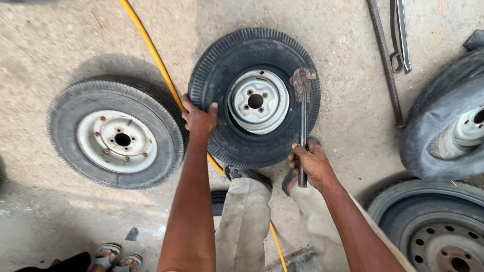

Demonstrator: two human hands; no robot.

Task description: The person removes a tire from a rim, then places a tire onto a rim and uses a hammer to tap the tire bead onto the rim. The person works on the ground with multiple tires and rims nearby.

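A small black tyre (222, 65) on a pale steel rim (258, 102) stands tilted on the concrete floor in front of my legs. My left hand (198, 118) grips the tyre's left sidewall. My right hand (312, 162) is closed around the handle of a metal hammer (302, 108), whose head rests against the tyre's right side near the rim edge. My sandalled feet sit under the tyre's lower edge.
Another wheel with a white rim (117, 137) lies flat to the left. A yellow hose (151, 53) runs diagonally across the floor. Two more tyres (443, 126) sit at the right, long metal bars (385, 60) at top right. Another person's sandalled feet (117, 256) show at bottom left.
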